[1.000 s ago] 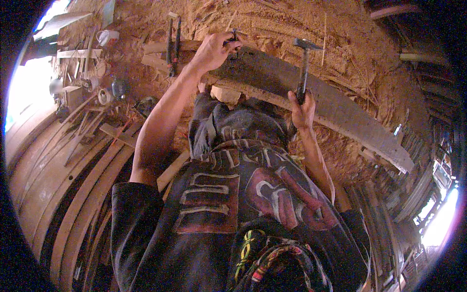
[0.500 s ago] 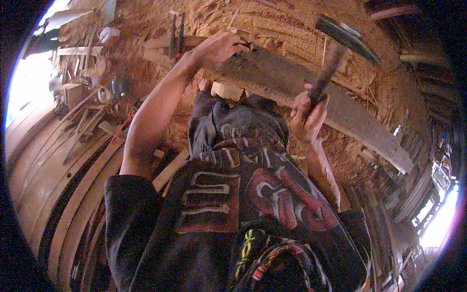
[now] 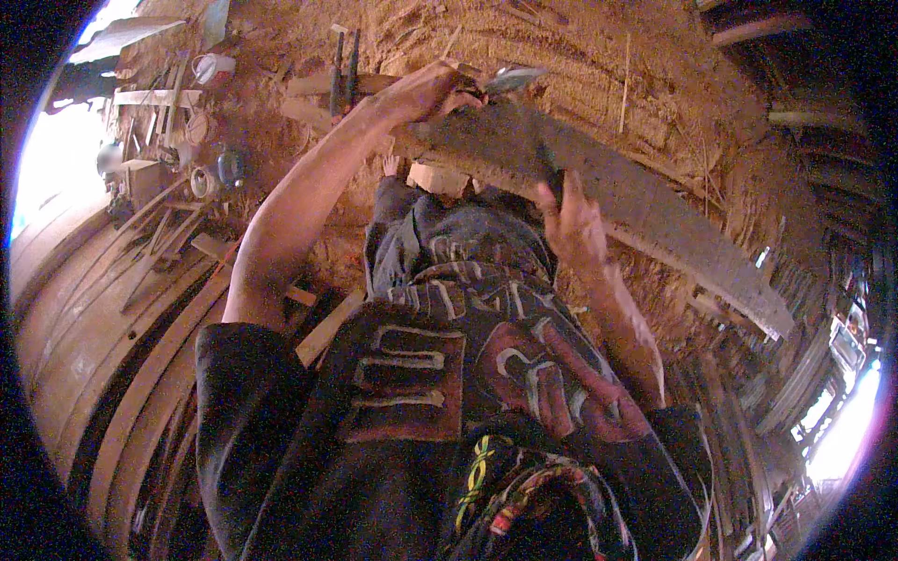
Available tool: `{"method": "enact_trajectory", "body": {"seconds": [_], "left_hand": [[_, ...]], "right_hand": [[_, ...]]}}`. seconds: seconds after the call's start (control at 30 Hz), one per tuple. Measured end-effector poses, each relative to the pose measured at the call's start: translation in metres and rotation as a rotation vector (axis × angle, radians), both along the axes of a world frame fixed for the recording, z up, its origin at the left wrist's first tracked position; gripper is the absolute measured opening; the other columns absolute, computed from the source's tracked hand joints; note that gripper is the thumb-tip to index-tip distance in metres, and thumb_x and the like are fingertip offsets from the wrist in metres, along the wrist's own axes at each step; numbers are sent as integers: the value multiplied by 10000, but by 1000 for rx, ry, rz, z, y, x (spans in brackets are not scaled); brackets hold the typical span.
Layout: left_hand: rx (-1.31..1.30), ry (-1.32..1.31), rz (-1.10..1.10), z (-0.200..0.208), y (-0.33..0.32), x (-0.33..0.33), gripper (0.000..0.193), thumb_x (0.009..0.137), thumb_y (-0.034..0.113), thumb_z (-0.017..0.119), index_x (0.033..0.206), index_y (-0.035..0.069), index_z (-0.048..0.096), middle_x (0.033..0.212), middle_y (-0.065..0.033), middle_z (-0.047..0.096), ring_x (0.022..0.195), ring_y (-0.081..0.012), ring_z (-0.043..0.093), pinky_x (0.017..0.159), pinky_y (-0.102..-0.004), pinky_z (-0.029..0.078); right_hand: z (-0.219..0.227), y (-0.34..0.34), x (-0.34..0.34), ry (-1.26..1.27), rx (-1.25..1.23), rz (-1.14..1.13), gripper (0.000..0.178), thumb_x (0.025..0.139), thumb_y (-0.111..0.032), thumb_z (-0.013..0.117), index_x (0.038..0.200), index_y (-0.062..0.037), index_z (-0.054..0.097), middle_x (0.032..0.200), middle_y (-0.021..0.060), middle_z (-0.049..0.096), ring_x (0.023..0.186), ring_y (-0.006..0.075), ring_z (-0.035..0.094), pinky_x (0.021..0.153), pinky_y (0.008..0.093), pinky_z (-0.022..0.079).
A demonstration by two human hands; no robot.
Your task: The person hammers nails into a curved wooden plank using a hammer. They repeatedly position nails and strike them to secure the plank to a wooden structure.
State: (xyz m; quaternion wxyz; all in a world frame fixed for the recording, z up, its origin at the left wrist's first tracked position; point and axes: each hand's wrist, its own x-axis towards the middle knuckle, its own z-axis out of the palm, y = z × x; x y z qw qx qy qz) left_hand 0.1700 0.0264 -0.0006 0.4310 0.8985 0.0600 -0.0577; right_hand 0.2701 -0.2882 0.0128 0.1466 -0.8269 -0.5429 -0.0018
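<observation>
Now that the hammer (image 3: 546, 157) has swung down, its head shows just beside the left hand (image 3: 444, 92).
Half a second ago that head was raised well to the right; its drop suggests a stroke at or near contact. The right hand (image 3: 572, 215) is closed around the handle. The left is curled over the far-left part of the wooden board (image 3: 645, 187); whether it grips anything I cannot tell. The board slants across the sawdust-covered ground (image 3: 571, 42), a pale wood block (image 3: 437, 179) near its closer edge.

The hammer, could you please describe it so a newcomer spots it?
Find the long plank slanting across the upper middle. By its near edge, the right hand grips the hammer, set apart from the plank by its dark handle and glinting head.
</observation>
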Motion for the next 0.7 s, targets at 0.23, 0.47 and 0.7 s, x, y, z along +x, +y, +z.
{"method": "enact_trajectory", "body": {"seconds": [0.23, 0.47, 0.7], "left_hand": [[-20, -124, -12, -14, -5, 0, 244, 902, 235, 625, 1056, 55, 684, 1006, -139, 700, 948, -302, 668, 829, -374, 521], [37, -117, -3, -6, 4, -2, 352, 923, 338, 619, 1051, 14, 671, 998, -178, 689, 939, -315, 660, 832, -389, 514], [-255, -520, 778, -77, -88, 31, 251, 983, 236, 513, 1050, 1, 573, 774, -88, 546, 664, -234, 543, 540, -369, 396]], "right_hand": [[44, 6, -7, 294, 50, -213, 510, 958, -334, 569, 1277, 58, 501, 1090, 335, 608, 761, 446, 640, 657, 484, 545], [25, 6, 18, 480, -49, -350, 409, 968, -387, 556, 999, 21, 572, 881, 234, 647, 743, 404, 623, 650, 472, 480], [-65, -33, 79, 441, 24, -539, 483, 958, -435, 537, 1085, 29, 576, 999, 209, 619, 884, 378, 591, 772, 458, 454]]}}
